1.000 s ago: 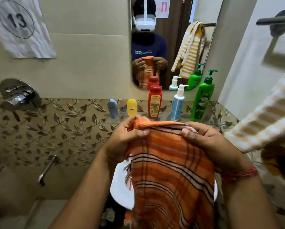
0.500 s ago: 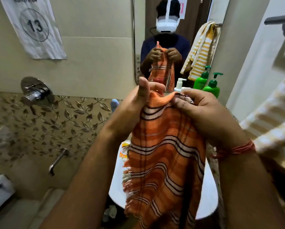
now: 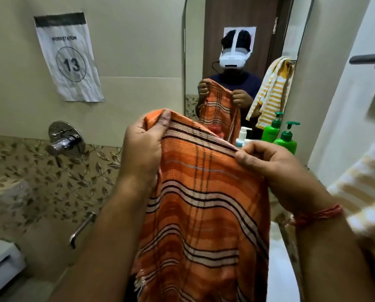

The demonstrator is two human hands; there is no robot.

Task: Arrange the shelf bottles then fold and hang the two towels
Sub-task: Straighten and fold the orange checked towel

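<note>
An orange towel [image 3: 204, 203] with black and white stripes hangs in front of me over the white basin. My left hand [image 3: 143, 144] pinches its upper left corner and my right hand [image 3: 275, 168] pinches the upper right corner, so the top edge is stretched between them. A yellow-and-white striped towel [image 3: 363, 184] hangs at the right edge. The orange towel hides most of the shelf; a green pump bottle [image 3: 287, 138] and a white pump top [image 3: 243, 132] show above it.
A mirror [image 3: 236, 51] on the wall reflects me and both towels. A chrome tap knob [image 3: 64, 141] and a spout [image 3: 82, 227] sit on the left wall. A paper sign numbered 13 [image 3: 70, 59] hangs above. A dark rail [image 3: 369, 58] is at upper right.
My hands have lifted the orange towel higher and moved apart, spreading its top edge. The towel now covers the shelf bottles that showed before.
</note>
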